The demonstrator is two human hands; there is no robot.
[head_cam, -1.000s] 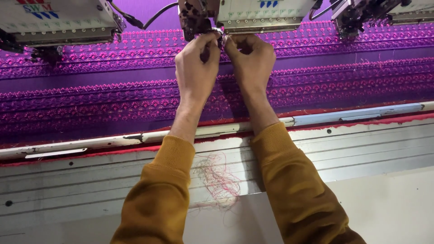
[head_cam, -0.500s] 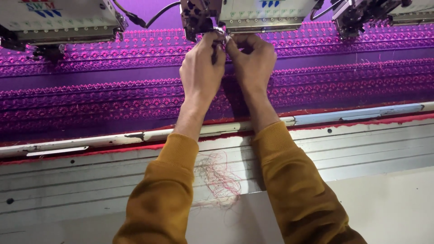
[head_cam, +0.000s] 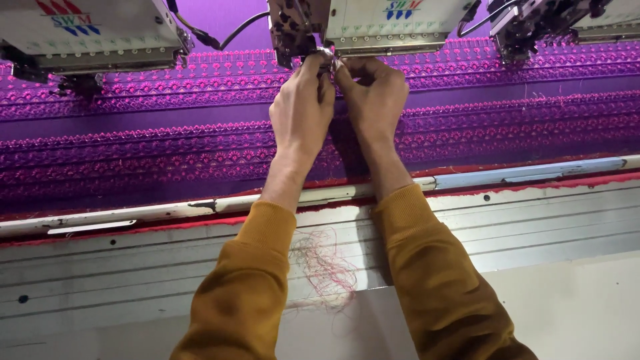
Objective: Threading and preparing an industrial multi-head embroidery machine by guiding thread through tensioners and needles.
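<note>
Left hand (head_cam: pixel 301 107) and right hand (head_cam: pixel 375 93) pinch narrowly at the needle assembly (head_cam: pixel 325 55); whether thread is held, cannot tell. Advise steady, small fingertip movements.

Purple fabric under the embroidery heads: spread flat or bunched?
Spread flat: the purple fabric lies taut across the frame, its embroidered rows straight, no folds visible.

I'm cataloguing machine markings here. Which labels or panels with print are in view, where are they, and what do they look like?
Left white machine-head panel, top left: red and blue emblem.
Middle white machine-head panel, above the left hand and right hand: small blue-red emblem, dotted row.
No packages or screens.
</note>
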